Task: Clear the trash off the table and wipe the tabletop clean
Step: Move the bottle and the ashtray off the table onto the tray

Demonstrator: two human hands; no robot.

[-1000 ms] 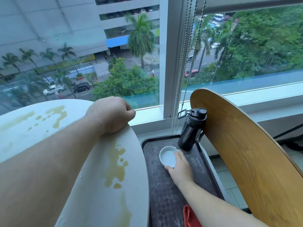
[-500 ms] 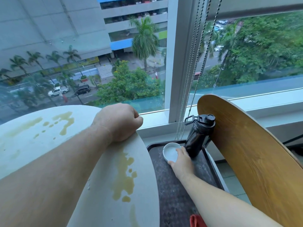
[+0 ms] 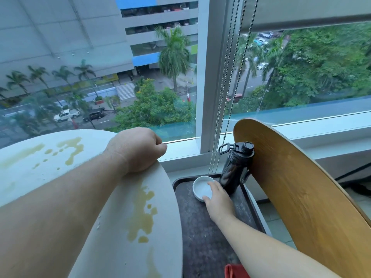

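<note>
The round white tabletop point(image 3: 112, 247) carries yellowish liquid stains point(image 3: 141, 215), with more stains at its far left. My left hand point(image 3: 138, 149) is closed over the table's far edge, the forearm lying across the top. My right hand point(image 3: 217, 199) reaches down to a dark tray point(image 3: 200, 237) on the chair seat and has its fingers on the rim of a small white dish point(image 3: 201, 187). A black water bottle point(image 3: 234, 169) stands on the tray just behind the dish.
A curved wooden chair back point(image 3: 301, 197) rises on the right, touching the bottle. Something red point(image 3: 234, 271) shows at the tray's near end. Blind chains point(image 3: 226, 97) hang before the window frame. The sill runs behind the table and chair.
The view has shifted a little. My right hand has slid slightly further over the white dish; the left hand stays on the table edge.
</note>
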